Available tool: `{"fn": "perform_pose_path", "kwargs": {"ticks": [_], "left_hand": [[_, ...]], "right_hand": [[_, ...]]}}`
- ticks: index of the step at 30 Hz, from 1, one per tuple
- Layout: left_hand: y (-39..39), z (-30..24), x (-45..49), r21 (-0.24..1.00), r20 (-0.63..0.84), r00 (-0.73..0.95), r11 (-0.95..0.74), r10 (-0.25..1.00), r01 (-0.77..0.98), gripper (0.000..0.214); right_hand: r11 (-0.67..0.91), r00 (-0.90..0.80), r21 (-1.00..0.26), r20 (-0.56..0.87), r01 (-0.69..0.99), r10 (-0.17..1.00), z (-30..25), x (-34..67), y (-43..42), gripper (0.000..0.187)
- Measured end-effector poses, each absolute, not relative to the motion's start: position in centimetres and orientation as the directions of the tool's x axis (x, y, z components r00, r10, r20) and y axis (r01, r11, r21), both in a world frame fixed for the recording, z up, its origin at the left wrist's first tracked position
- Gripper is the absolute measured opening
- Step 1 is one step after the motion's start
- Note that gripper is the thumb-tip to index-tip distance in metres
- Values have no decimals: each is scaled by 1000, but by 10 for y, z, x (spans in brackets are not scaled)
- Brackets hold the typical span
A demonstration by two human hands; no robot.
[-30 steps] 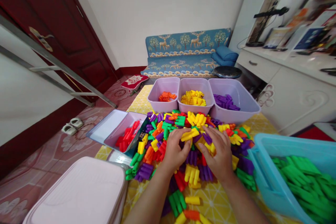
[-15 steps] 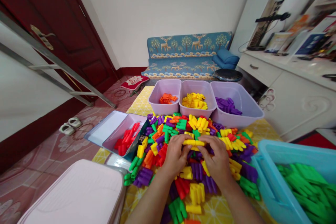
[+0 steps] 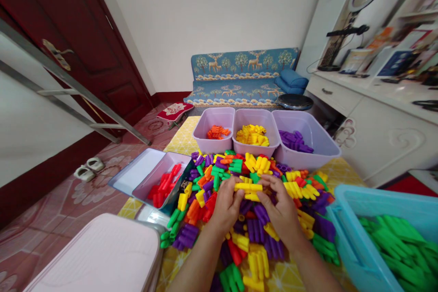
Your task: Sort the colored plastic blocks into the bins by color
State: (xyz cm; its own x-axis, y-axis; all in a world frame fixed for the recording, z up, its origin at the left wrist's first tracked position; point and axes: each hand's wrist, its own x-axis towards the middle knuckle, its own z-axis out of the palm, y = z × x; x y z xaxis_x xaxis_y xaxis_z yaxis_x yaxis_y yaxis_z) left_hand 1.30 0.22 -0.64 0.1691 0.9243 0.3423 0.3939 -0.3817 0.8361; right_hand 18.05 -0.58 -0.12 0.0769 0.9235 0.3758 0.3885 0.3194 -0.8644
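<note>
Over the heap of toy blocks, my left hand [image 3: 226,205] pinches a yellow toy block [image 3: 248,187] made of joined tubes, thumb below and fingers behind its left end. At the block's right end is my right hand [image 3: 279,203], its thumb against the lower part and its fingers curled above. Red, green, purple, orange and yellow blocks lie mixed under and around both hands, among them a purple block [image 3: 255,230] between the wrists and a yellow block [image 3: 258,262] nearer me.
Behind the heap stand lilac bins with orange [image 3: 214,149], yellow [image 3: 255,149] and purple blocks [image 3: 306,159]. A box [image 3: 140,191] at left holds red blocks. A turquoise tub [image 3: 345,219] at right holds green ones. A pale pink lid [image 3: 99,255] lies front left.
The yellow block has shifted slightly left and turned in my hands, showing more of its face. My right fingers have loosened a little at its end. The camera view has tilted slightly.
</note>
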Motion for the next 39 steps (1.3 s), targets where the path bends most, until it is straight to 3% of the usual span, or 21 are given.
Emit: {"fn": "perform_pose_path", "kwargs": {"ticks": [2, 6, 15, 23, 28, 32, 37, 39], "left_hand": [[3, -7, 12, 855, 323, 150, -356, 934, 377, 19], [4, -7, 12, 834, 343, 173, -384, 923, 397, 19], [1, -3, 12, 914, 270, 58, -275, 961, 298, 25], [3, 3, 15, 840, 439, 93, -445, 893, 310, 17], [6, 5, 18, 832, 456, 81, -456, 887, 314, 26], [8, 4, 18, 831, 462, 85, -464, 883, 307, 24], [9, 2, 18, 824, 479, 88, -482, 873, 298, 21], [9, 1, 18, 820, 485, 84, -487, 870, 300, 21]], "right_hand": [[344, 6, -816, 392, 465, 920, 4, 183, -5, 32], [400, -85, -748, 422, 530, 902, 9, 186, -5, 17], [183, 150, -821, 308, 540, 939, -1, 201, -4, 29], [322, 135, -812, 434, 486, 891, 5, 194, -10, 22], [216, 99, -915, 264, 341, 959, 13, 194, -2, 28], [163, 21, -930, 180, 329, 983, 27, 194, 17, 25], [335, 235, -937, 350, 99, 907, 53, 190, 32, 46], [406, 260, -903, 430, 141, 865, 55, 188, 33, 49]]}}
